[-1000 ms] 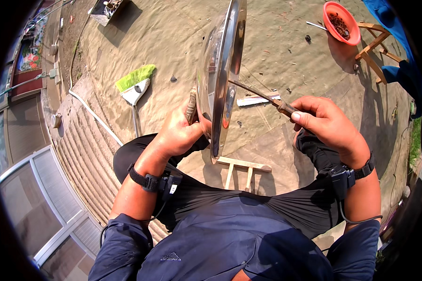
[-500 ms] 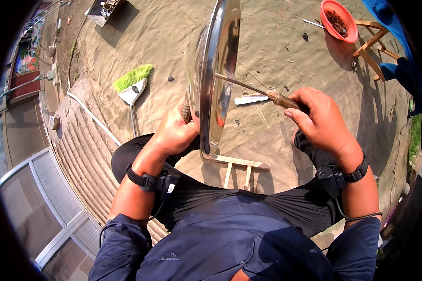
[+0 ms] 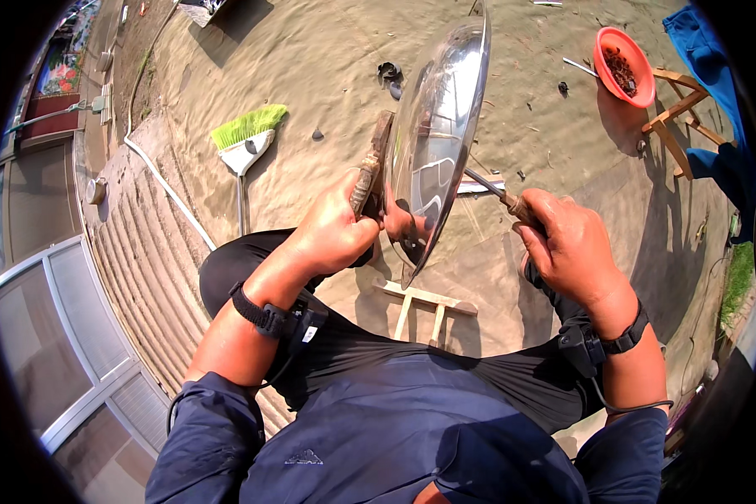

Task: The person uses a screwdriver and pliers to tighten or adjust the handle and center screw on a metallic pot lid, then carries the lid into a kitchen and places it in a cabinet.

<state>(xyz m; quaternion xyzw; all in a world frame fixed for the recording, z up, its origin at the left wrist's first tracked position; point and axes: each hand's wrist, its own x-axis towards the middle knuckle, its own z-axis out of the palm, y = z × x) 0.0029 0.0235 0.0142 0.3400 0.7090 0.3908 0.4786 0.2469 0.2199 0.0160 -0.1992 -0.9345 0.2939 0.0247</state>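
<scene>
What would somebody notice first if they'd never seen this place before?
Probably the shiny, domed metal piece, tilted between the left hand and the right hand, which grips a thin-shafted tool. Next, perhaps, the orange-red bowl of dark bits at upper right and the green-bristled broom at upper left.

No words or numbers can be read. Behind the fingers (image 3: 364, 230) of the left hand (image 3: 329, 235), a white label (image 3: 309, 334) sits on the black wrist device (image 3: 313, 317); farther below them, a pale emblem (image 3: 304, 457) marks the navy shirt (image 3: 386, 420).
</scene>
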